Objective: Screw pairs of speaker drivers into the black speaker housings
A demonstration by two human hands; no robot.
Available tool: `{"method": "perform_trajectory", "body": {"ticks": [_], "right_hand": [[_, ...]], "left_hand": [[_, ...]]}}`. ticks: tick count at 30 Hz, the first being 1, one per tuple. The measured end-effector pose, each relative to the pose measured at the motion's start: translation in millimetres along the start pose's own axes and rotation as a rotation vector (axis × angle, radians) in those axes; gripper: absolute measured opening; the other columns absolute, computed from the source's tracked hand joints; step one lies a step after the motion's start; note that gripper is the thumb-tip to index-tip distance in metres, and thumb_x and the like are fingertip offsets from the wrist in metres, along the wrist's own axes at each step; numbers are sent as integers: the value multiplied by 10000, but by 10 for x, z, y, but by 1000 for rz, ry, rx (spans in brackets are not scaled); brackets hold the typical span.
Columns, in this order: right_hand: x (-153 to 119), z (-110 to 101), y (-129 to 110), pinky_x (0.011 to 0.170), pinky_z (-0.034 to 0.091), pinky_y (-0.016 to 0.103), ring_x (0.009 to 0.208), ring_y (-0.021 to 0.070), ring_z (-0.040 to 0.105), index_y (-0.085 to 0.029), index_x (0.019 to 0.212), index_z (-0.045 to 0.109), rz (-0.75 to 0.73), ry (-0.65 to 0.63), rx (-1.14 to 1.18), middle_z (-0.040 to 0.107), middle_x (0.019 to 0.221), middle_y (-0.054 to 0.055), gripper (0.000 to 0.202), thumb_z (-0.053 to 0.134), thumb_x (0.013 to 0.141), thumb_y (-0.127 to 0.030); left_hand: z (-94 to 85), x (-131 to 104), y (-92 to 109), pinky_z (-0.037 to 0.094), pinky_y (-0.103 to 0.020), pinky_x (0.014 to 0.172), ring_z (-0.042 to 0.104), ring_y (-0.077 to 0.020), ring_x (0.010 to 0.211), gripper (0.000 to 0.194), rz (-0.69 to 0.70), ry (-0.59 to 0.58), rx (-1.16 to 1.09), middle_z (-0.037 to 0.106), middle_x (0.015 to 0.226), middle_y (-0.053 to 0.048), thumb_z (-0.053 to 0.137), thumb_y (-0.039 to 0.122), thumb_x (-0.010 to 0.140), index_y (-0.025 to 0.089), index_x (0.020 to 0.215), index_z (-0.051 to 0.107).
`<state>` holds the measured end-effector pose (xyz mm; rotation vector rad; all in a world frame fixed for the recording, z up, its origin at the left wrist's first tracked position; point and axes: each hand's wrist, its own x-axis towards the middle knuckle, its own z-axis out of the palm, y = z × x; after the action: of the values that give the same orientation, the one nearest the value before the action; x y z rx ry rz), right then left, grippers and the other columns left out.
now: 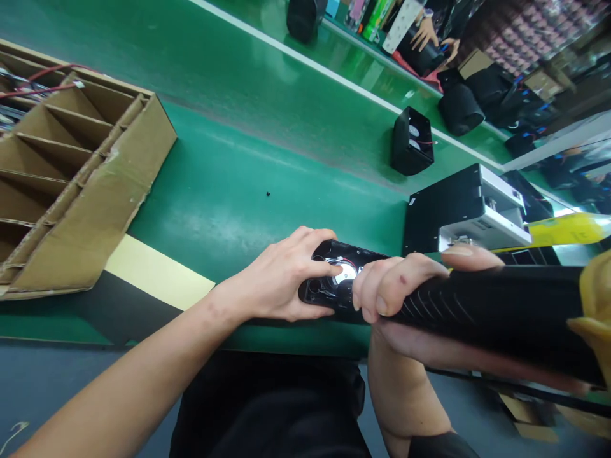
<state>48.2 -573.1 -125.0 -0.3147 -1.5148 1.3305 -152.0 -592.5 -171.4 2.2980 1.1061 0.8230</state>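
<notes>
My left hand (281, 280) grips a black speaker panel (356, 252) by its left end, near the front edge of the green work surface. A round silver-and-white speaker driver (345, 273) with a red wire shows in the panel, and my left thumb or finger lies across it. My right hand (405, 289) is wrapped around a thick black electric screwdriver (515, 312) with ridges on its grip. The screwdriver points left, its front end over the panel. My right fingers hide the tip, so contact with the panel cannot be made out.
A divided cardboard box (95, 222) with wires stands at left. A tiny black piece (268, 194) lies on the green surface (214, 172). An open black speaker housing (411, 141) and a black-and-silver machine (449, 207) are at right. Another person's hand (426, 33) works at the back.
</notes>
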Motion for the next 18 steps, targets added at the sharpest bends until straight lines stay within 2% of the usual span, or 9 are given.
{"method": "perform_trajectory", "body": {"ticks": [2,4,6,8,12,16,18], "right_hand": [[2,51,-10,463,542,299,477,146,584,-301,1300,711,-82,22,6,647,730,-37,533,916,859,-518],[8,112,-21,467,548,286,487,145,602,-275,1285,736,-89,36,-10,656,718,-23,321,771,1007,-432],[19,167,-22,458,548,268,467,134,585,-267,1250,755,-114,56,-40,642,688,-31,219,663,1076,-364],[34,209,-12,431,534,247,431,119,541,-274,1237,762,-141,80,-68,615,658,-48,213,659,1079,-374],[57,239,29,375,499,239,392,116,507,-264,1212,786,-146,104,-56,598,621,-50,306,711,1037,-504],[16,160,59,360,473,251,401,130,526,-257,1252,769,-180,83,-22,630,644,-37,429,769,971,-581],[-25,98,56,384,487,270,406,139,527,-308,1245,743,-104,71,-59,628,648,-45,437,789,941,-618]], "left_hand": [[-6,-5,8,605,-534,1039,528,-347,1373,524,5,-9,21,514,1582,-139,834,520,889,303,1358,745],[-12,-8,20,617,-524,1009,534,-347,1357,526,3,-18,37,520,1575,-140,832,528,888,302,1356,747],[-21,-8,36,624,-519,992,534,-349,1354,524,-4,-26,49,523,1573,-138,836,515,885,307,1358,746],[-29,-4,53,627,-514,982,527,-351,1367,518,-10,-30,53,519,1574,-135,835,499,888,317,1363,742],[-36,3,76,632,-492,941,539,-338,1341,448,-8,-17,47,530,1545,-123,816,484,901,326,1316,759],[-29,1,79,634,-495,936,544,-335,1321,444,-4,-12,50,539,1525,-119,802,498,906,324,1312,760],[-23,-3,76,635,-495,937,544,-338,1329,425,-8,-12,51,537,1525,-121,804,491,901,323,1290,770]]}}
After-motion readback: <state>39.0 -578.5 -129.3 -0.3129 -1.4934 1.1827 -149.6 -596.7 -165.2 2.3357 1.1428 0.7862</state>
